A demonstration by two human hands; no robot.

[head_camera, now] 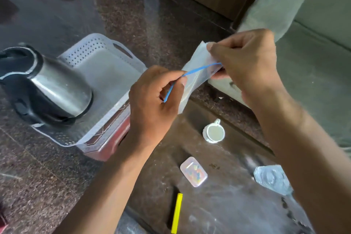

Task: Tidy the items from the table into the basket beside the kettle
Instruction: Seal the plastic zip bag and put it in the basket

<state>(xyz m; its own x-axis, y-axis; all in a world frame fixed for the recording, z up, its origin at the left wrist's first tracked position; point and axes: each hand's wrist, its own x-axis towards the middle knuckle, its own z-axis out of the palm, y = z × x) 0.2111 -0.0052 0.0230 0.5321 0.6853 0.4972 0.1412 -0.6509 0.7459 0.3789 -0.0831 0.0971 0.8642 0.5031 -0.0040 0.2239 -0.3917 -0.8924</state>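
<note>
**Both hands holding a clear bag above the table edge**

Both hands are raised over the near corner of the basket and the far edge of the table. Left hand: fingers curled, thumb and forefinger pinching one end of a thin blue strip that runs along the mouth of a clear plastic bag. Right hand: fingers curled, pinching the bag's upper corner and the strip's other end. The bag hangs slack between the two hands, clear of every surface.

Floor: dark speckled stone, filling the left and upper field. Sofa: grey-green, at upper right. Table: dark, glossy, streaked with pale marks, at lower centre.

Basket: white, perforated walls, a slot handle on its far side, resting partly on a red box to the left of the table. Kettle: steel body, black lid and base, just beside the basket on its left, overlapping its near rim in this view.

On the table, largest first: a crumpled clear wrapper at right, partly hidden by the right forearm; a yellow bar near the front edge; a small clear case with coloured contents, mid-table; a small white cup with a handle, nearest the bag.
</note>
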